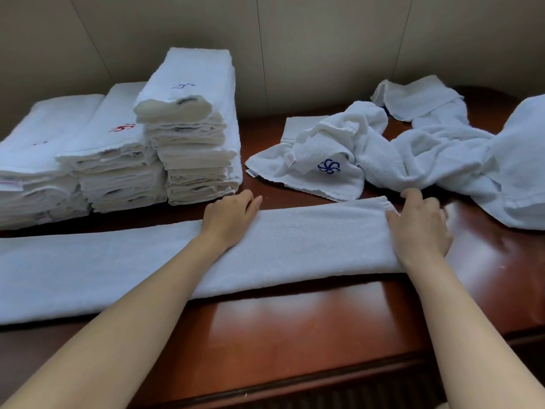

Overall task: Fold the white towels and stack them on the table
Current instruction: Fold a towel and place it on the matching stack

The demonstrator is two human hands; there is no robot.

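Both hands (233, 215) press a long terry towel (309, 240).

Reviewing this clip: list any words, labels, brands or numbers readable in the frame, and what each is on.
No text can be read here.
Small sewn tag with red print on the loose towel: too small to read.
Blue embroidered emblem on that towel: a symbol, no letters.
Red emblem on the middle stack: a symbol, blurred.
Faint blue emblem on the tallest stack: illegible.

Glossy reddish-brown wooden table (309, 326) with moulded front edge, set against beige panelled wall (324, 39) with vertical seams.
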